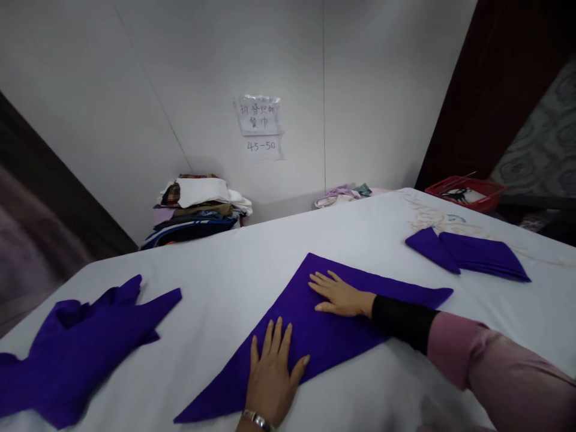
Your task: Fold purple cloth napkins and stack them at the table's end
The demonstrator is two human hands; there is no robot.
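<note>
Resting flat: left hand (272, 384) and right hand (339, 295) on purple triangle (310, 336)

Both palm down, fingers spread wide. Left wrist crosses triangle's near edge; right forearm covers part of its right side. Bare white surface (216, 300) separates it from crumpled purple cloth (85, 354) at left, and runs past the apex to the far edge. Folded purple fabric (483, 255) sits far right, apart. Beyond: clothes pile (202, 210), red basket (488, 201), pale wall (378, 90) with handwritten papers (260, 117).
</note>
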